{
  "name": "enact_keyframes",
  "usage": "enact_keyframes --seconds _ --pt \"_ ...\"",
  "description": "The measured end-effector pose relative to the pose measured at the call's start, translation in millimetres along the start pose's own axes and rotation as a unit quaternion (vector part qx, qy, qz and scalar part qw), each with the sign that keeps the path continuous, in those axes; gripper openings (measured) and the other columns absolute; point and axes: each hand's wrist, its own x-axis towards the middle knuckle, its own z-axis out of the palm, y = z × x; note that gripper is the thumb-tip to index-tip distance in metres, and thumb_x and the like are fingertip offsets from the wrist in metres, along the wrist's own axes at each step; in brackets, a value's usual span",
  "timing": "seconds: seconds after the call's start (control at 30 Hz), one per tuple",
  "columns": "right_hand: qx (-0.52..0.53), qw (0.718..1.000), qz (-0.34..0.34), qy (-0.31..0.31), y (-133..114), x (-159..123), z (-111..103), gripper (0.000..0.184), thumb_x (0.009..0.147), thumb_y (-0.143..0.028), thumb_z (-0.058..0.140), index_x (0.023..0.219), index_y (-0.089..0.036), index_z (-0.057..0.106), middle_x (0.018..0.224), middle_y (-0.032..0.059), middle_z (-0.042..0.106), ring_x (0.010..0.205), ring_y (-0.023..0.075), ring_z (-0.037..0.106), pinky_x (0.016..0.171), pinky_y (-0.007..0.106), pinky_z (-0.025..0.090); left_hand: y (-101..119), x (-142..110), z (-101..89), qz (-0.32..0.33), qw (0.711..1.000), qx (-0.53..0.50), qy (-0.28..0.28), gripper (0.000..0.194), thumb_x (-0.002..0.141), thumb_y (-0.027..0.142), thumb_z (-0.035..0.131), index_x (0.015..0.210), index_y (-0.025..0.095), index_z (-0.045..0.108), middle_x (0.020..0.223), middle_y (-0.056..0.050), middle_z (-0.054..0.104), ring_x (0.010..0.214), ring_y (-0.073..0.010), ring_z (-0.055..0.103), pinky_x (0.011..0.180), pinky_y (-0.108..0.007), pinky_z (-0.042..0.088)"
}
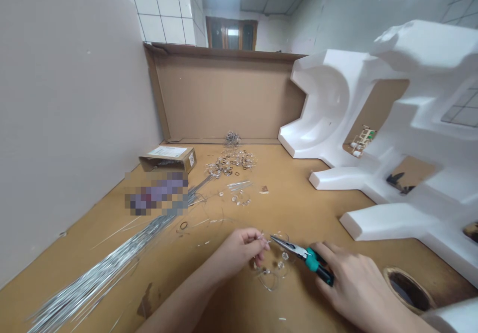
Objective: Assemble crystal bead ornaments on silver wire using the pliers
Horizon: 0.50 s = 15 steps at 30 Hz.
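Brown table (298, 198): left hand (244, 246) at 6 o'clock, fingers pinching small clear piece (264, 239), mostly hidden; right hand (349, 273) at 4 o'clock, fingers round pliers (311, 260), tips toward 10. Tip-to-piece contact unclear; forearms (194, 293) cut off.

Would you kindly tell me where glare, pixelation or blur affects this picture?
Head view: glare whitens part of the wall, upper right; head view: a pixelated patch masks something by the box; head view: what the left hand pinches looks too soft to name.

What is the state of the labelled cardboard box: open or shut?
Open: the cardboard box shows its inside through the near side.
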Motion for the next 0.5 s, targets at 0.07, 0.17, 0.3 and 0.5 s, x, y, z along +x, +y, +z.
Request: enact_keyframes --seconds 0.07,0.17,0.3,0.5 --pt "0.004 1.000 -0.010 0.013 1.8 -0.4 1.3 0.014 0.071 -0.020 0.045 0.081 -0.026 0.052 0.074 -0.0005 0.060 0.064 0.0217 0.059 0.051 0.027 0.030 0.7 -0.9 0.4 0.003 1.000 -0.013 -0.010 0.023 0.070 0.036 0.055 0.069 0.013 0.057 0.055 0.003 0.053 0.050 -0.0095 0.050 0.053 -0.022 0.038" --pt "0.008 0.998 -0.045 0.046 4.8 -1.0 3.5 0.014 0.069 -0.019 0.048 0.081 -0.025 0.052 0.074 0.0003 0.057 0.068 0.0206 0.057 0.057 0.028 0.034 -0.2 -0.5 2.4 0.008 0.999 -0.027 -0.015 0.024 0.070 0.037 0.056 0.068 0.013 0.057 0.056 0.002 0.053 0.050 -0.0093 0.050 0.053 -0.022 0.038" --pt "0.000 0.993 -0.074 0.092 6.2 -0.3 5.7 0.014 0.068 -0.021 0.052 0.082 -0.024 0.053 0.076 0.0016 0.056 0.070 0.0203 0.053 0.061 0.030 0.036 -3.3 1.5 4.9 0.011 0.999 -0.053 -0.009 0.028 0.069 0.040 0.058 0.067 0.012 0.058 0.056 0.001 0.055 0.049 -0.0097 0.051 0.053 -0.023 0.039" --pt "-0.031 0.984 -0.091 0.148 2.7 1.1 5.7 0.018 0.070 -0.022 0.051 0.088 -0.022 0.055 0.076 0.0035 0.055 0.070 0.0192 0.052 0.061 0.029 0.036 -1.0 -1.8 1.9 -0.014 0.991 -0.131 -0.031 0.026 0.069 0.039 0.060 0.066 0.013 0.059 0.057 0.001 0.056 0.050 -0.0099 0.053 0.054 -0.022 0.039"
